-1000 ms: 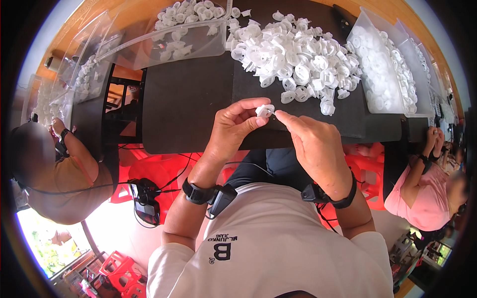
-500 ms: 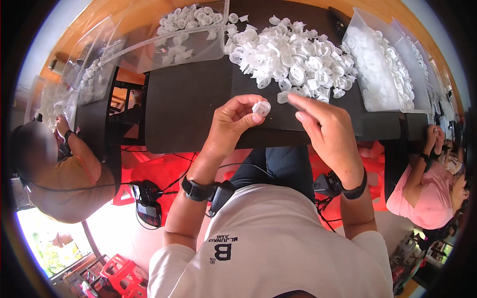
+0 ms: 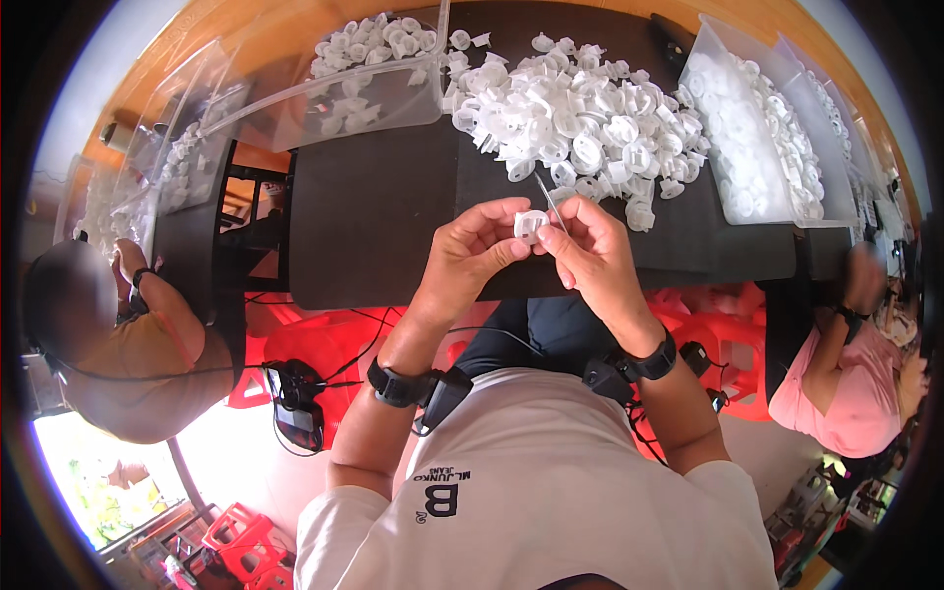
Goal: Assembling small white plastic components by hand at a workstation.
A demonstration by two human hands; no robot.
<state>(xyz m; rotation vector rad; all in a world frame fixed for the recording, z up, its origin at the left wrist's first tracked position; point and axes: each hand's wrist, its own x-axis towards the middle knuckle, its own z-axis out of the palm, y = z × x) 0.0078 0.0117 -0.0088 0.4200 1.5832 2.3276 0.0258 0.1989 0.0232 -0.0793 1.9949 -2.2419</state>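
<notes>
A small white round plastic part (image 3: 530,227), with a slot in its face, is pinched between the thumb and fingers of my left hand (image 3: 466,254). Beside it, my right hand (image 3: 602,258) is closed around a thin, silvery, pointed tool (image 3: 545,193) whose tip sticks up past the fingers. Its exact kind does not show. Both hands meet over the near edge of the black table (image 3: 379,216). Just beyond them lies a large heap of similar white plastic parts (image 3: 580,118).
A clear bin (image 3: 344,123) with white parts stands at the far left of the table, another filled clear bin (image 3: 747,147) at the right. Co-workers sit on either side, one in brown (image 3: 138,364), one in pink (image 3: 836,383). Cables hang near red stools (image 3: 315,344).
My right hand has moved left and inward to meet my left hand, and the silvery tool now shows clearly in it. The left hand has shifted slightly right, still holding the white part.
</notes>
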